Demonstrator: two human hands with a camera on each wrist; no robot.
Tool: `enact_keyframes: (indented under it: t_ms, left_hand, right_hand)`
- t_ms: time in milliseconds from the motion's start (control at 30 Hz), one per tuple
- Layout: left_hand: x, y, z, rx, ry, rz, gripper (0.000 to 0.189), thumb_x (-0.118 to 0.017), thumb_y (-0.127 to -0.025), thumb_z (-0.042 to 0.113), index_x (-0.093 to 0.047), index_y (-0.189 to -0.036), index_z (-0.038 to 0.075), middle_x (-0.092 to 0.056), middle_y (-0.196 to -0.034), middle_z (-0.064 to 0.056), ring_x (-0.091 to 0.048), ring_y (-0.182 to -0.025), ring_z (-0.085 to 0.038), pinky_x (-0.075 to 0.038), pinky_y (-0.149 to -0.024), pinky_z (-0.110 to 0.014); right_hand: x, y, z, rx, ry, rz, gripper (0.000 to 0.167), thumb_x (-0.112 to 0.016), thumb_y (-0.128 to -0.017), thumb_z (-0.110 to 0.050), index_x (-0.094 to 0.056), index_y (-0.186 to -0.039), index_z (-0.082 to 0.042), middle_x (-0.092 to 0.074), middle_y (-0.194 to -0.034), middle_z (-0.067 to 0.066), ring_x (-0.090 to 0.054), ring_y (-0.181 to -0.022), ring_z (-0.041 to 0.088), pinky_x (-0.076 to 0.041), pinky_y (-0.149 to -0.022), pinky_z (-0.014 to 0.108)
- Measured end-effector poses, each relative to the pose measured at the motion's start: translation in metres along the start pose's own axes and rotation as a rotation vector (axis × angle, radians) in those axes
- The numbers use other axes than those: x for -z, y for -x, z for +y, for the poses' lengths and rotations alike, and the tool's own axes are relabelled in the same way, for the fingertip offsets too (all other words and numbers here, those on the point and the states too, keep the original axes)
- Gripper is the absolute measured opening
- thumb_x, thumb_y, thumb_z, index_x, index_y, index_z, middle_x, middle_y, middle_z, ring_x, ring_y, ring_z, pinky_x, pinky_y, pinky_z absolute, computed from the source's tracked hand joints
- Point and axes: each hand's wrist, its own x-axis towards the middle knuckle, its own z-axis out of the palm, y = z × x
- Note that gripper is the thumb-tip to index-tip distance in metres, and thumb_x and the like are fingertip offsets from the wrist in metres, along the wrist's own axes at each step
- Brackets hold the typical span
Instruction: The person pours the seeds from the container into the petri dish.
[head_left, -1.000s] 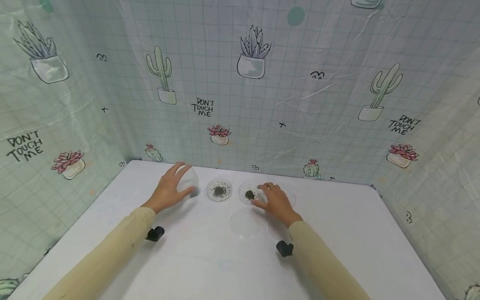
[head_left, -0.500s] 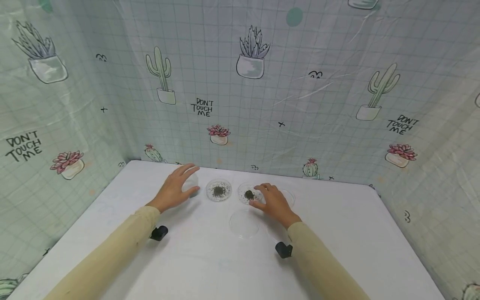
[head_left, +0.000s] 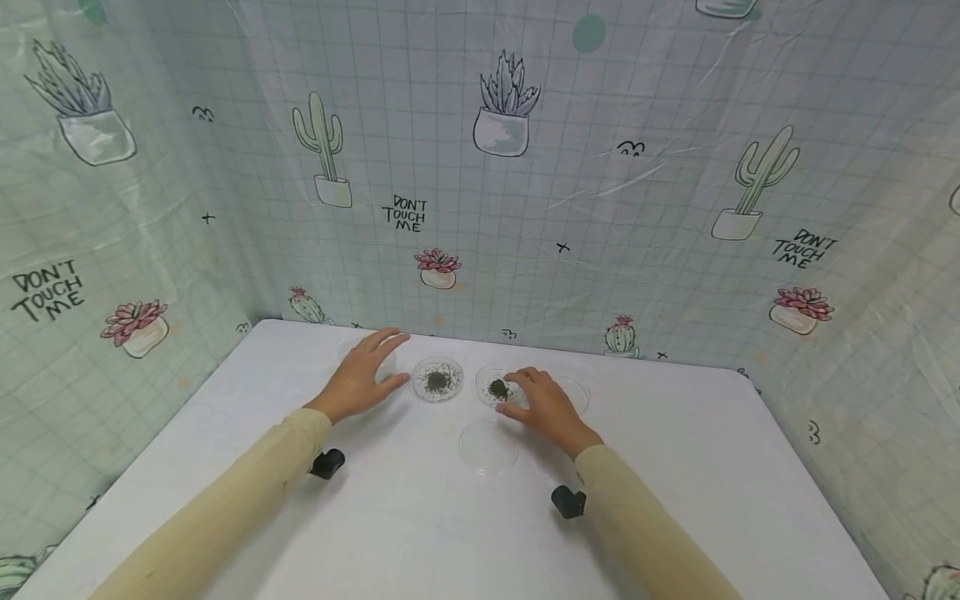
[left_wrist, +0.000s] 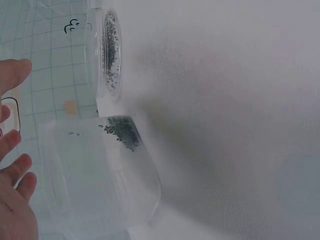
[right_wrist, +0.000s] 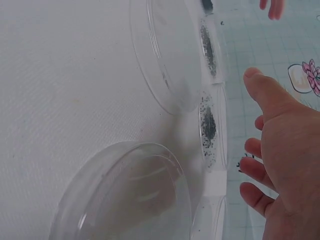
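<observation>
My left hand (head_left: 360,379) hovers over a translucent container, its thumb and fingers spread; the thumb tip appears at the left edge of a clear petri dish (head_left: 438,380) of dark granules. In the left wrist view the container (left_wrist: 95,175) holds dark granules in one corner, and the hand (left_wrist: 17,200) looks apart from it. Above a second petri dish (head_left: 489,393) with a dark granule heap hangs my right hand (head_left: 551,408), which partly hides it. From the right wrist view, the right hand (right_wrist: 290,155) has loosely bent fingers and nothing between them.
A clear round dish or lid (head_left: 488,447) lies in front of the second dish. Another clear dish (head_left: 579,393) sits behind the right hand. One more clear dish (right_wrist: 135,195) shows under the right wrist. A patterned curtain (head_left: 525,217) encloses the white table (head_left: 420,525).
My left hand has moved right, off the container's side and up to the left petri dish. The right hand has barely shifted, and the dishes stay where they were.
</observation>
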Motion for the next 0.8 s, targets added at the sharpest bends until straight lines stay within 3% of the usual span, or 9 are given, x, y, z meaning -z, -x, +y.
enact_keyframes:
  t_ms: [267,800]
  left_hand:
    - [-0.002,-0.005,0.005,-0.001,0.014,-0.029,0.068,-0.068,-0.090,0.035,-0.038,-0.149,0.022,-0.034,-0.155,-0.008,-0.033,-0.143,-0.032,-0.031,-0.115,-0.056]
    - [-0.012,-0.011,0.015,-0.068,0.041,-0.020,0.064,-0.069,-0.089,0.029,-0.041,-0.146,0.019,-0.035,-0.153,-0.009,-0.036,-0.140,-0.033,-0.033,-0.115,-0.054]
  right_hand:
    - [-0.002,0.001,0.000,0.025,-0.011,-0.011,0.057,-0.071,-0.083,-0.049,-0.058,-0.131,-0.019,-0.055,-0.135,0.005,-0.052,-0.125,0.028,-0.045,-0.106,0.047]
    - [0.001,0.007,-0.007,0.066,-0.034,-0.025,0.057,-0.071,-0.084,-0.046,-0.058,-0.132,-0.018,-0.056,-0.133,0.005,-0.053,-0.124,0.028,-0.045,-0.106,0.047]
